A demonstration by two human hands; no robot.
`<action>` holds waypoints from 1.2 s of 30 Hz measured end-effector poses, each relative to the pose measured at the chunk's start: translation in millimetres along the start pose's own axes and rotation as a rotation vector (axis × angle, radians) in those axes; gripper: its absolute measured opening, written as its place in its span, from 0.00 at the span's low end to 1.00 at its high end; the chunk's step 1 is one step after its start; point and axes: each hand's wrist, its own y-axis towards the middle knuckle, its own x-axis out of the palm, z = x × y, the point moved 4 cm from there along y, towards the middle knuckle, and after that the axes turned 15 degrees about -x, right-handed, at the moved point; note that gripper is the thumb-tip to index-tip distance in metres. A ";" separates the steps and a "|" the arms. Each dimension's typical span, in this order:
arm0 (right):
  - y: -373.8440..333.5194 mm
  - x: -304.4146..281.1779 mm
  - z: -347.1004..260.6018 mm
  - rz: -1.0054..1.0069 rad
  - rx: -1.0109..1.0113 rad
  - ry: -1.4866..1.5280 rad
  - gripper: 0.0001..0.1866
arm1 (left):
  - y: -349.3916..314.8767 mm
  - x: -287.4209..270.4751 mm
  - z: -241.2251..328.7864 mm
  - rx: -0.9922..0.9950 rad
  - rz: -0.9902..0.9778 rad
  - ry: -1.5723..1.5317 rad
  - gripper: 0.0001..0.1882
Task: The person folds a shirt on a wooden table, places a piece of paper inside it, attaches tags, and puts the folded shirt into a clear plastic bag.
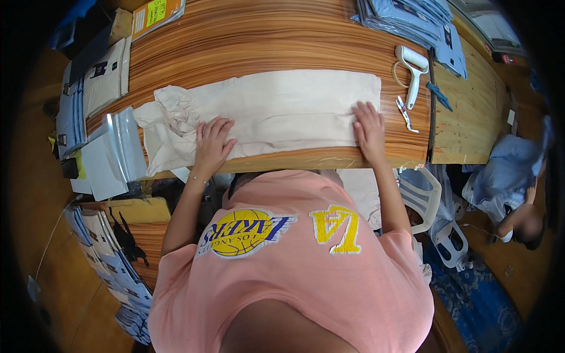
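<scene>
A cream-coloured cloth garment (288, 97) lies across the wooden table (235, 47), folded into a long strip. Its left end is bunched and wrinkled, while the rest is fairly flat. My left hand (214, 144) rests on the near part of the cloth, beside the bunched end, with fingers spread a little. At the right end, my right hand (369, 132) lies on the cloth with its fingers stretched out. Neither hand grips anything. To the right of the garment are a white lint roller (414, 79) and small white-handled thread snips (404, 115).
Bagged blue folded shirts (406, 20) are stacked at the far right. Folded cream shirts (106, 82) and clear plastic bags (125, 144) sit on the left. A blue cloth strip (439, 96) lies by the table seam. Another person (521, 220) handles blue cloth at right.
</scene>
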 end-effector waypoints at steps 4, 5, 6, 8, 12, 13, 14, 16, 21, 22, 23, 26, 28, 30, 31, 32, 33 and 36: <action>14.2 -5.5 17.2 -0.041 0.078 -0.001 0.10 | 5.5 -3.8 -5.1 -0.108 -0.046 0.052 0.18; 14.6 -9.0 20.4 -0.071 0.120 -0.016 0.10 | 8.0 -6.2 -3.2 -0.134 -0.088 0.068 0.17; 23.8 -8.8 17.9 -0.107 0.150 -0.024 0.10 | 13.5 -11.5 -0.4 -0.176 -0.131 0.084 0.15; 44.5 -19.5 -5.3 0.010 0.108 -0.083 0.11 | 10.9 -23.9 0.7 -0.167 -0.083 0.032 0.13; 140.3 -43.3 -86.9 0.180 -0.198 0.152 0.11 | -2.4 -78.3 -24.7 -0.143 0.264 -0.141 0.11; 164.5 -36.6 -113.5 0.140 -0.330 0.258 0.11 | -6.8 -92.1 -34.9 -0.195 0.333 -0.171 0.11; 192.3 -25.1 -140.5 0.096 -0.462 0.360 0.12 | -11.3 -95.8 -54.6 -0.331 0.357 -0.352 0.10; 240.6 7.8 -201.2 -0.037 -0.727 0.306 0.11 | -20.3 -95.6 -106.2 -0.582 0.400 -0.722 0.10; 321.3 77.3 -287.2 0.014 -1.141 -0.150 0.12 | -0.7 -97.4 -167.6 -0.498 0.308 -1.010 0.12; 328.8 81.6 -293.7 -0.045 -1.156 -0.273 0.12 | 8.4 -103.8 -167.8 -0.490 0.319 -1.023 0.12; 338.8 87.8 -290.3 -0.274 -1.056 -0.309 0.12 | 20.4 -111.1 -167.0 -0.476 0.325 -1.036 0.13; 332.1 34.9 -300.2 -0.551 -0.974 -0.016 0.12 | 41.5 -110.7 -168.4 -0.483 0.223 -1.210 0.14; 317.4 -10.5 -302.9 -0.649 -0.819 0.242 0.13 | 59.3 -99.6 -162.3 -0.481 -0.056 -1.260 0.17; 296.0 -43.9 -304.3 -0.455 -0.817 0.530 0.08 | 79.2 -83.1 -148.4 -0.456 -0.501 -1.178 0.21; 286.7 -59.3 -308.1 -0.487 -0.744 0.686 0.08 | 84.9 -63.0 -143.9 -0.460 -0.680 -1.026 0.23; 278.6 -71.6 -310.3 -0.510 -0.652 0.843 0.07 | 86.1 -59.5 -131.2 -0.365 -0.865 -0.906 0.24; 270.6 -79.4 -310.6 -0.542 -0.575 0.951 0.07 | 86.1 -56.5 -120.5 -0.299 -0.998 -0.806 0.24; 255.5 -96.9 -303.2 -0.538 -0.366 1.210 0.07 | 79.9 -38.1 -102.0 -0.258 -1.230 -0.613 0.26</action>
